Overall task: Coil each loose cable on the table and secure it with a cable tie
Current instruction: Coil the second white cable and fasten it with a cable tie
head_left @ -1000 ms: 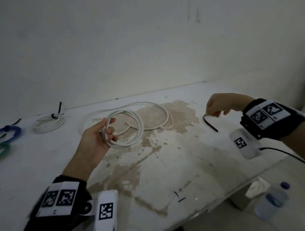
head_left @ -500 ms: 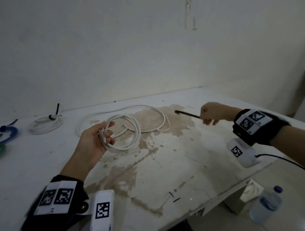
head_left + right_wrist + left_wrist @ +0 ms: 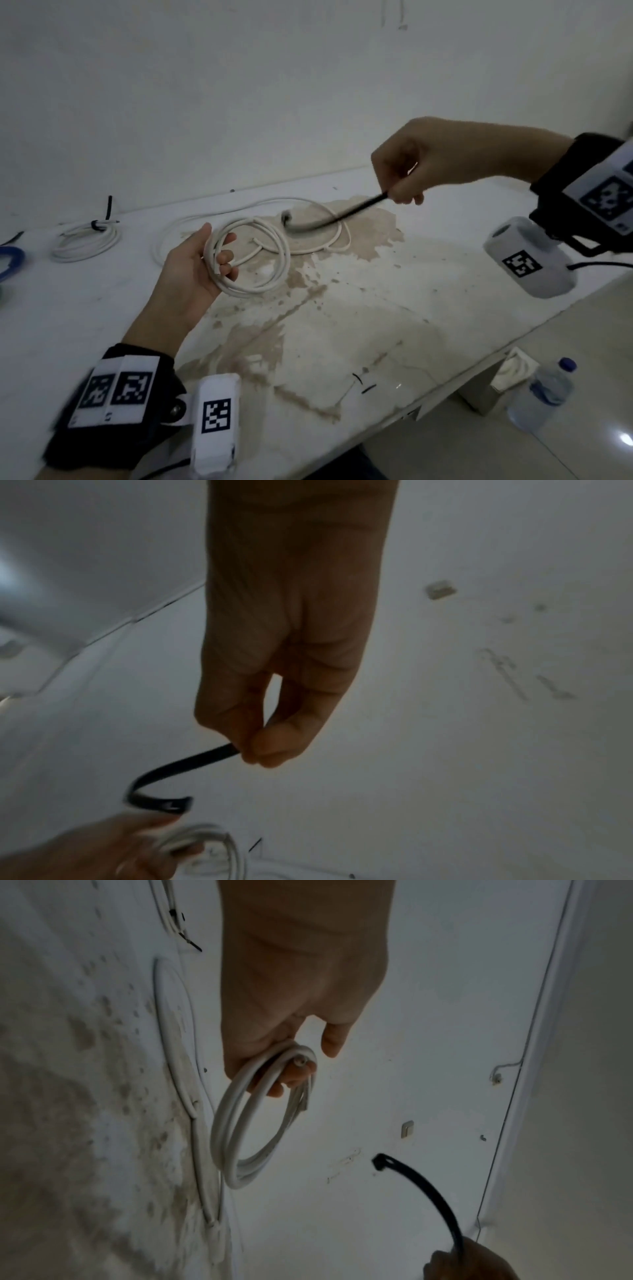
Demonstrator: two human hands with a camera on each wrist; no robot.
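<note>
My left hand [image 3: 205, 263] grips a coiled white cable [image 3: 270, 284] above the table, fingers curled round its loops; the coil [image 3: 236, 1123] hangs from those fingers in the left wrist view. My right hand [image 3: 404, 178] pinches one end of a black cable tie [image 3: 342, 217], whose curved head end points toward the coil. The tie [image 3: 178, 769] bends in a hook between thumb and finger in the right wrist view, and shows as a black arc [image 3: 424, 1191] in the left wrist view. A loose white cable [image 3: 329, 240] lies on the stained table behind the coil.
A tied white coil [image 3: 85, 240] lies at the back left, with a blue cable [image 3: 12, 260] at the left edge. Small black tie offcuts [image 3: 363, 383] lie near the table's front edge [image 3: 445, 387]. A water bottle [image 3: 544, 397] stands on the floor at right.
My right hand has lifted the black tie off the table and carried it left and up toward the coil. The left hand keeps hold of the coil, almost still.
</note>
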